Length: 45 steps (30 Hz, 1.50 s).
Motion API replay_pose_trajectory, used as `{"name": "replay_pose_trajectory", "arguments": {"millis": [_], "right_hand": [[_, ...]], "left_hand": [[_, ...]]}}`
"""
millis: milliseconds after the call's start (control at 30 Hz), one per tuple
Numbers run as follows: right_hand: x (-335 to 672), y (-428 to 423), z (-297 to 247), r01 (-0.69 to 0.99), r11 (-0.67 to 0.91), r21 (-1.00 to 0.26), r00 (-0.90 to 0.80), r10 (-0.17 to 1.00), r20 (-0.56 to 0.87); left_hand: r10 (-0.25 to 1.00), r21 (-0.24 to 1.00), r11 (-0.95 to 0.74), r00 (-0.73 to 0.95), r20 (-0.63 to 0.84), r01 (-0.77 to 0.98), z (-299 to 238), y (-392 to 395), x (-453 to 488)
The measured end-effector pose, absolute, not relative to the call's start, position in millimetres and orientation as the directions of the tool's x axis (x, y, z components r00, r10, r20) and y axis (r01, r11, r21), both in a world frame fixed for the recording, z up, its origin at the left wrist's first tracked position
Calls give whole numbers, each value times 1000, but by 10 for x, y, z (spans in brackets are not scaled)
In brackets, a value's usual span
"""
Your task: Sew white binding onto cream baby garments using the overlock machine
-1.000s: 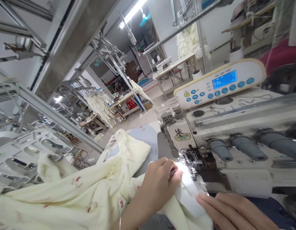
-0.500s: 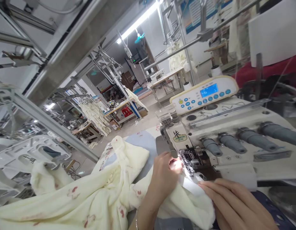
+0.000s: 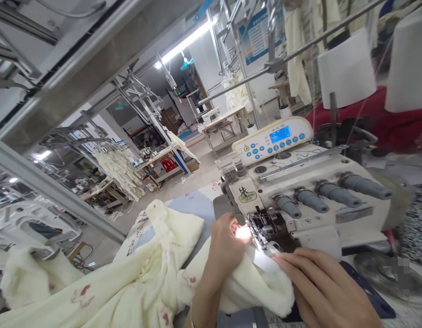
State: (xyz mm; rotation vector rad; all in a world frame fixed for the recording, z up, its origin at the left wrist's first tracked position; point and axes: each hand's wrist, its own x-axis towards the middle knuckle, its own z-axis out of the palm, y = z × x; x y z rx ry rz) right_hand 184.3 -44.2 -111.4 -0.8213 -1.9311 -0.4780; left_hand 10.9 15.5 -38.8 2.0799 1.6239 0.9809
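A cream fleece garment (image 3: 129, 278) with reddish printed figures spreads over the sewing table and runs up to the overlock sewing machine (image 3: 306, 182). Beside the lit presser foot (image 3: 260, 232), my left hand (image 3: 227, 241) is closed on the fleece, its fingertips curled in toward the needle area. My right hand (image 3: 327, 287) lies to the right of the foot, fingers together, pinching the edge of the cloth at the fingertips. Between the hands a fold of fleece hangs toward me. A small white strip (image 3: 263, 260) shows under the light by the foot.
The control panel (image 3: 272, 139) with a blue display sits on top of the machine. White thread cones (image 3: 347, 68) stand behind it on the right. A metal rail (image 3: 77, 68) crosses the upper left. A white plastic hanger frame (image 3: 36, 223) stands at the left.
The camera view has shifted, so the machine appears farther left and more thread cones show at right. Both hands keep nearly the same place at the presser foot.
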Motion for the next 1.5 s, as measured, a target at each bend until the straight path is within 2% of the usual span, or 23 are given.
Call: {"name": "replay_pose_trajectory", "arguments": {"millis": [133,267,367,433,533,633,767,833,900,1000,1067,1133,1167,1233,1300,1367,1433,1500], "right_hand": [[1828,-421,-1044,561,804,-197,-204,365,908],[1865,-332,-1023,351,885,-307,-134,372,919],[1876,-275,-1063,288,901,-323,-109,366,924],[1872,-265,-1111,289,900,-326,-104,368,924],[1857,-279,-1171,310,889,-336,-94,380,920],[1826,-276,-1181,333,886,-324,-73,366,928],[1776,-225,-1160,379,877,-295,-71,346,936],[1767,-212,-1171,419,868,-267,-99,336,937],[1772,-222,-1205,454,861,-230,-136,321,937],[1793,-261,-1257,461,858,-228,-165,336,927],[1805,-282,-1252,448,856,-259,-164,364,917],[1807,-292,-1195,453,851,-266,-187,383,905],[1802,-294,-1150,469,843,-262,-208,394,895],[1775,-302,-1044,501,823,-267,-255,436,863],[1724,-325,-949,480,813,-330,-267,493,828],[1665,-372,-899,429,805,-410,-247,542,803],[1621,-440,-906,407,788,-462,-213,574,790],[1610,-508,-953,408,766,-497,-184,602,777]], "left_hand": [[940,609,-313,147,307,729,-269,96,65],[919,615,-395,296,262,682,-219,-197,-121],[867,450,-498,441,232,741,-292,-364,-252],[845,348,-532,509,163,772,-331,-361,-301],[835,303,-541,544,82,785,-305,-227,-319],[823,270,-560,564,70,784,-233,-71,-302],[775,177,-632,606,182,755,-224,77,-318],[695,92,-708,667,268,701,-223,134,-356],[620,45,-770,729,291,637,-173,180,-404],[600,61,-798,784,159,599,21,202,-466],[626,-15,-779,779,41,627,197,157,-476],[652,-131,-753,758,-14,645,373,43,-447],[645,-145,-759,763,-32,635,453,-37,-419],[579,-29,-815,812,-80,578,581,-218,-349],[479,179,-852,870,-114,492,648,-378,-283],[424,308,-848,901,-93,431,643,-470,-236],[453,268,-855,891,-29,443,580,-491,-204],[507,55,-862,861,43,505,501,-470,-175]]}}
